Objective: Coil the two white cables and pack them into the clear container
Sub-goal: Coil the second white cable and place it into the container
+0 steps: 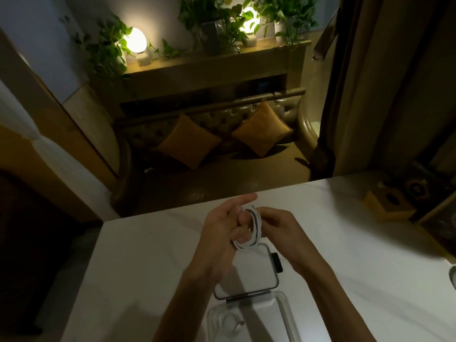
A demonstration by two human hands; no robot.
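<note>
White cable (249, 233) coiled around left hand (222, 233) fingers, right hand (278, 228) grip pinching the loops, above white table (345, 233); box (249, 319) below; dim room, sofa (222, 144) beyond

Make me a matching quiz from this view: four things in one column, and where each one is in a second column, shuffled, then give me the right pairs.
Column one:
1. white cable
2. second cable
3. container lid
4. cushions

Column two:
A. on the sofa
B. lying open on the table, hinged to the container
C. looped around the left hand fingers, with the right hand touching it
D. coiled inside the clear container

Pairs: 1-C, 2-D, 3-B, 4-A
</note>
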